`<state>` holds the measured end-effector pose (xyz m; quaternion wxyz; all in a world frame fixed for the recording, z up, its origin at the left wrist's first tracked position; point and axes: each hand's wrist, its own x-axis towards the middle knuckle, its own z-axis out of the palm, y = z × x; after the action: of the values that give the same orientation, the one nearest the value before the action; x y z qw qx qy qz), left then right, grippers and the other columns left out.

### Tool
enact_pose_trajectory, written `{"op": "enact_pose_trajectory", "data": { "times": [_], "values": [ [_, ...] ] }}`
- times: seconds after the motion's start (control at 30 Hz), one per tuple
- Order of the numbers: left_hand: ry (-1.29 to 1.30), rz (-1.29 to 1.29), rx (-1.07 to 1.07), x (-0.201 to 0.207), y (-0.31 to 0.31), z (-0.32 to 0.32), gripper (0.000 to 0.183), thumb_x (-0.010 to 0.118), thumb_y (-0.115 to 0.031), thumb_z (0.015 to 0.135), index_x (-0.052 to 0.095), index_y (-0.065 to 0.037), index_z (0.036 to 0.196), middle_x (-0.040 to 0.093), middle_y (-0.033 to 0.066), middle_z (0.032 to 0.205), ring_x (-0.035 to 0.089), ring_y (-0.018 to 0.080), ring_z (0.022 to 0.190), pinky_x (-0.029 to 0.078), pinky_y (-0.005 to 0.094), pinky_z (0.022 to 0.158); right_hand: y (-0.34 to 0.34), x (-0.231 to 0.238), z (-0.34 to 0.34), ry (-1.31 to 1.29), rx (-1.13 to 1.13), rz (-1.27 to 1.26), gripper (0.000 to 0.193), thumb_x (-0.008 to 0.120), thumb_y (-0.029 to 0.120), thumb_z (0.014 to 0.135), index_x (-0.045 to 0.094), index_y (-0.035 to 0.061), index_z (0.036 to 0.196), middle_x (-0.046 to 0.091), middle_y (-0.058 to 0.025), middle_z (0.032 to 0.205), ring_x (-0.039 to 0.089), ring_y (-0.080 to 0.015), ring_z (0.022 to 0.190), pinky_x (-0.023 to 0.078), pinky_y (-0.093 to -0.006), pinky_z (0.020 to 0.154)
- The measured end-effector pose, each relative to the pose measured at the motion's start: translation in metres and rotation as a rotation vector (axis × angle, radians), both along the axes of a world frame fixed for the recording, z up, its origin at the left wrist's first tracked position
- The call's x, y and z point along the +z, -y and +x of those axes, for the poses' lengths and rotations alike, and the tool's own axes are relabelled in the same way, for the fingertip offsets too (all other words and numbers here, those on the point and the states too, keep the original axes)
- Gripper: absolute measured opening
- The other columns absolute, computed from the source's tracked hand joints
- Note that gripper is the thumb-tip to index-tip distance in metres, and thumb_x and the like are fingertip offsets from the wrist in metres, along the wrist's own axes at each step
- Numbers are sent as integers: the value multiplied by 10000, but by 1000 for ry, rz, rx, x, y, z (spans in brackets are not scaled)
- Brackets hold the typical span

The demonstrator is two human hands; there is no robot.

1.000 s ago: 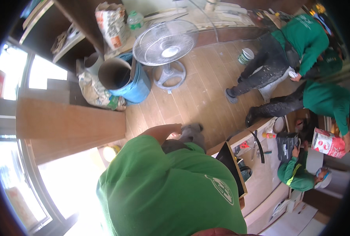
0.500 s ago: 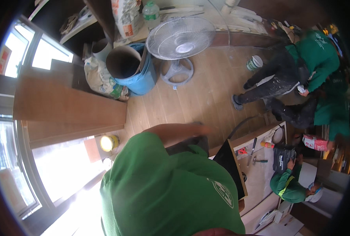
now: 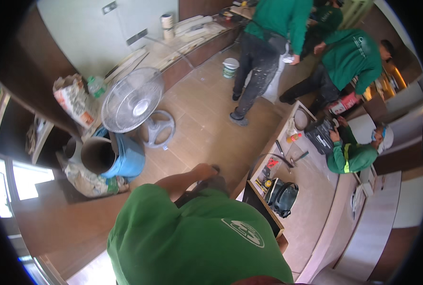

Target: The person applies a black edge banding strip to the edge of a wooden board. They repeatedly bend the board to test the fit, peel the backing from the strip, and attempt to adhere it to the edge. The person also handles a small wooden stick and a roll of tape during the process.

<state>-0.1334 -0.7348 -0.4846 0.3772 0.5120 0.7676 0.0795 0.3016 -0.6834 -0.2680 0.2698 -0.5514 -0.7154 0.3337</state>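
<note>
My left hand [image 3: 204, 171] hangs low in front of my body, beside my dark trousers [image 3: 209, 186]. Its fingers are too small and blurred to read, and I cannot make out anything in them. My right hand is out of sight behind my green shirt [image 3: 192, 232]. Close to my right side stands a black panel with a wooden edge [image 3: 261, 208]. Just beyond it, a dark bag [image 3: 283, 198] lies on a pale work surface [image 3: 311, 199], with a yellow tape measure [image 3: 268, 183] and a hammer [image 3: 301, 156] near it.
Ahead on the left are a standing fan [image 3: 134, 102], a blue bin [image 3: 128, 156] and sacks [image 3: 76, 102]. A small bucket [image 3: 230, 67] stands on the wooden floor [image 3: 197, 118]. Several co-workers in green occupy the far right; one handles a black tool case [image 3: 320, 135].
My view has swung to the right, so the fan and bin sit further left. More of the work surface and the dark bag now shows. My left hand stays low before me.
</note>
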Motion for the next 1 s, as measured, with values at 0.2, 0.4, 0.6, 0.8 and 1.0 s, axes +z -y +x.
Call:
{"op": "enact_pose_trajectory", "data": {
  "times": [0.2, 0.4, 0.6, 0.8, 1.0],
  "values": [
    [-96, -316, 45, -87, 90, -49, 652, 419, -531, 996, 748, 18, 871, 723, 204, 808, 697, 386, 894, 508, 501, 887, 37, -29, 20, 86, -160, -109, 208, 784, 99, 789, 618, -23, 756, 564, -73, 613, 478, -100, 610, 427, -323, 544],
    [161, -451, 178, -70, 80, -67, 432, 609, -292, 928, 636, 8, 1236, 727, 229, 982, 703, 402, 903, 521, 477, 918, 51, -47, 35, -70, -147, -40, 188, 776, 64, 786, 619, -36, 764, 568, -47, 630, 508, -109, 634, 429, -318, 552],
    [20, -185, 16, -74, 44, -60, 692, 755, -349, 812, 531, -83, 1411, 659, 239, 1247, 626, 384, 1172, 510, 442, 985, 54, -22, 18, -42, -89, -96, 144, 764, 53, 811, 650, -32, 794, 591, -73, 648, 540, -106, 643, 443, -321, 574],
    [36, -148, 38, -69, 71, -64, 641, 706, -437, 841, 593, -47, 1338, 642, 227, 1287, 604, 367, 1215, 471, 435, 1044, 45, -82, 22, -16, -128, -265, 266, 818, 283, 801, 717, 44, 858, 669, -132, 709, 650, -282, 636, 507, -392, 624],
    [-101, -227, -227, -166, 194, -155, 539, 717, -447, 823, 699, -34, 1170, 720, 214, 1100, 683, 358, 1062, 532, 417, 940, 36, -28, -42, 260, 41, -202, 309, 793, 392, 800, 722, 93, 836, 682, -146, 744, 664, -361, 701, 520, -440, 640]
  ]
}}
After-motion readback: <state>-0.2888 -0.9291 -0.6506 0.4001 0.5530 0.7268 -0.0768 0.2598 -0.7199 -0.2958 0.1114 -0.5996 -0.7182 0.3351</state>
